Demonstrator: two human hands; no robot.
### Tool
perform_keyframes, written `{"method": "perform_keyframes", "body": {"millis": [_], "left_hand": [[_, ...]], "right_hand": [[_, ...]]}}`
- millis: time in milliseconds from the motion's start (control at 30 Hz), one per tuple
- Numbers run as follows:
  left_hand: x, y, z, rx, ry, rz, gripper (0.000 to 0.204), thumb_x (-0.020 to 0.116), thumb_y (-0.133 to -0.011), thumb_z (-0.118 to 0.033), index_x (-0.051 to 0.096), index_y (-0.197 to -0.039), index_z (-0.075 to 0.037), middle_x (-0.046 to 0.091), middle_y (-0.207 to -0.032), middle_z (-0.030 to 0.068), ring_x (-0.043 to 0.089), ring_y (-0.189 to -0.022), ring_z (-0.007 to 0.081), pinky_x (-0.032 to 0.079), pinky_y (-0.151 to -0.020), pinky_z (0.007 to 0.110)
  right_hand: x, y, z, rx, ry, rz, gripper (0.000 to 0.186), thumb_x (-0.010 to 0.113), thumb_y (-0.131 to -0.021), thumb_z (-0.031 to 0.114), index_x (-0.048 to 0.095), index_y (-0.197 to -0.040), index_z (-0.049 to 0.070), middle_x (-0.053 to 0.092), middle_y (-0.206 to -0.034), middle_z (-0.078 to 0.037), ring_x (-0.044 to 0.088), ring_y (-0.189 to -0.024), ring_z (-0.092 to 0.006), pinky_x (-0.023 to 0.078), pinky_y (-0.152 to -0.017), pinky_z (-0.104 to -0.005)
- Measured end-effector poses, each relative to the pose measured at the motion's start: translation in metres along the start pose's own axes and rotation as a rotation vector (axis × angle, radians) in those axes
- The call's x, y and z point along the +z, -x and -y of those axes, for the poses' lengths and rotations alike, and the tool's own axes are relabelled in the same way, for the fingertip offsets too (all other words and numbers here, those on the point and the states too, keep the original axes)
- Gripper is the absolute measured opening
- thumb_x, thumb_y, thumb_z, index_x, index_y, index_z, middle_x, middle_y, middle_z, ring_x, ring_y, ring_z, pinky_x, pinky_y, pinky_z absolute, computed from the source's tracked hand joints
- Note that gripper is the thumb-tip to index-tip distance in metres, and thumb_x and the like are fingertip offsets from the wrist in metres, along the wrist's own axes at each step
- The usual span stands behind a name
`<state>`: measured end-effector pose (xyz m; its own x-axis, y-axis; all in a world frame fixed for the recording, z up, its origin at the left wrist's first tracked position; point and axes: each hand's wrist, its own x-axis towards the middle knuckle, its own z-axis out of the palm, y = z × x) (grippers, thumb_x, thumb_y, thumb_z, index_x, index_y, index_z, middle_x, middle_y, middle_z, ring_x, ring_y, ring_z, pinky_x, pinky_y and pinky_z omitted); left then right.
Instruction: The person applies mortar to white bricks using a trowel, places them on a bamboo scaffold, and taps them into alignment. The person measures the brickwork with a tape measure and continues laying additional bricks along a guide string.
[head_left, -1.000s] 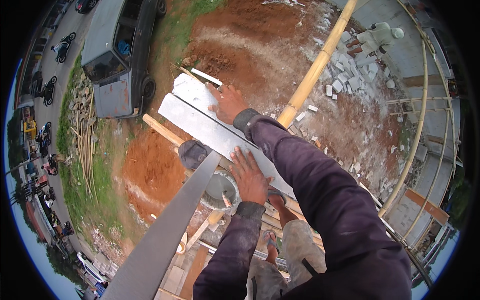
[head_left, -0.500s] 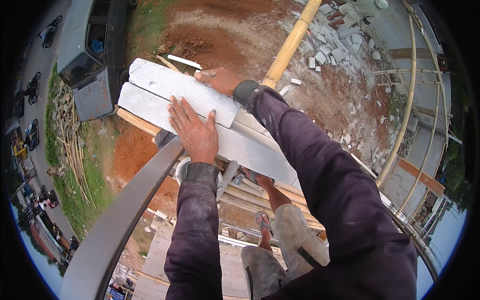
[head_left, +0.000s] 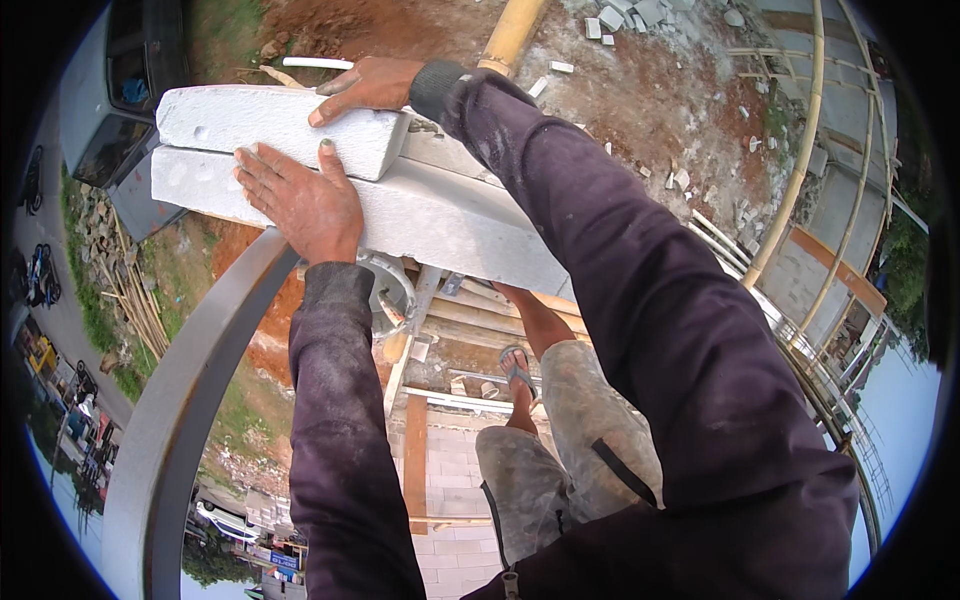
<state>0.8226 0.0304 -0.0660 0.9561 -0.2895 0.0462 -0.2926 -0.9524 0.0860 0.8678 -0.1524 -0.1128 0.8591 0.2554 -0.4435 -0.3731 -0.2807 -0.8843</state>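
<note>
Near the top left, a short white block (head_left: pixel 240 125) lies on a longer white block (head_left: pixel 470 235). My right hand (head_left: pixel 365 88) is closed over the far edge of the short block, thumb on its face. My left hand (head_left: pixel 305 205) lies flat with fingers apart on the longer block, its thumb reaching the short one. A flat grey metal bar (head_left: pixel 200 380) runs from under my left hand to the lower left. A round bucket (head_left: pixel 395 300) with grey contents and a tool in it is partly hidden behind my left wrist.
Bamboo poles (head_left: pixel 805 170) form framing on the right; a thicker pole (head_left: pixel 510 35) rises beyond the blocks. Rubble (head_left: pixel 610 20) lies on the dirt. A grey van (head_left: pixel 105 100) and motorbikes (head_left: pixel 42 275) stand left. My sandaled foot (head_left: pixel 518 365) is below the blocks.
My hands and the blocks have moved up and left in the view. My left hand has also shifted along the longer block toward its left end. The distant worker has left the view.
</note>
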Motion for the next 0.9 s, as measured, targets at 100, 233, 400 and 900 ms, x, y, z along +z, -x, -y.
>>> {"method": "perform_keyframes", "body": {"millis": [100,233,400,900], "left_hand": [[0.000,0.001,0.000,0.007,0.020,-0.011,0.077,0.043,-0.098,-0.043,0.016,-0.145,0.013,0.012,-0.152,0.0344,0.009,-0.143,0.0482,0.011,-0.117,0.053],[0.002,0.000,0.002,0.014,0.040,-0.015,0.077,0.043,-0.098,-0.041,0.017,-0.144,0.014,0.011,-0.151,0.0360,0.008,-0.143,0.0493,0.011,-0.117,0.055],[0.002,0.000,0.003,0.006,0.065,-0.023,0.078,0.043,-0.098,-0.042,0.017,-0.143,0.015,0.011,-0.151,0.0363,0.008,-0.143,0.0497,0.009,-0.117,0.055],[0.028,0.003,0.013,0.093,0.045,-0.337,0.065,0.050,-0.091,-0.035,0.036,-0.141,0.004,0.041,-0.139,0.0275,0.033,-0.135,0.0417,0.021,-0.113,0.055]], "right_hand": [[0.001,0.004,0.002,0.018,-0.005,-0.003,0.078,0.072,-0.064,0.067,0.070,-0.116,0.009,0.070,-0.107,-0.013,0.067,-0.092,-0.0247,0.049,-0.078,-0.0304],[0.005,-0.003,-0.008,-0.039,-0.061,0.003,0.081,0.074,-0.067,0.063,0.067,-0.118,0.001,0.070,-0.099,-0.021,0.070,-0.087,-0.0283,0.054,-0.074,-0.0292],[0.012,0.006,0.019,-0.100,0.131,-0.291,0.071,0.070,-0.069,0.066,0.071,-0.115,0.012,0.068,-0.111,-0.018,0.065,-0.100,-0.0301,0.051,-0.083,-0.0347],[0.350,0.194,-0.262,0.716,0.385,0.337,0.053,0.071,-0.075,0.045,0.068,-0.100,-0.001,0.067,-0.099,-0.022,0.065,-0.097,-0.0295,0.051,-0.080,-0.0405]]}}
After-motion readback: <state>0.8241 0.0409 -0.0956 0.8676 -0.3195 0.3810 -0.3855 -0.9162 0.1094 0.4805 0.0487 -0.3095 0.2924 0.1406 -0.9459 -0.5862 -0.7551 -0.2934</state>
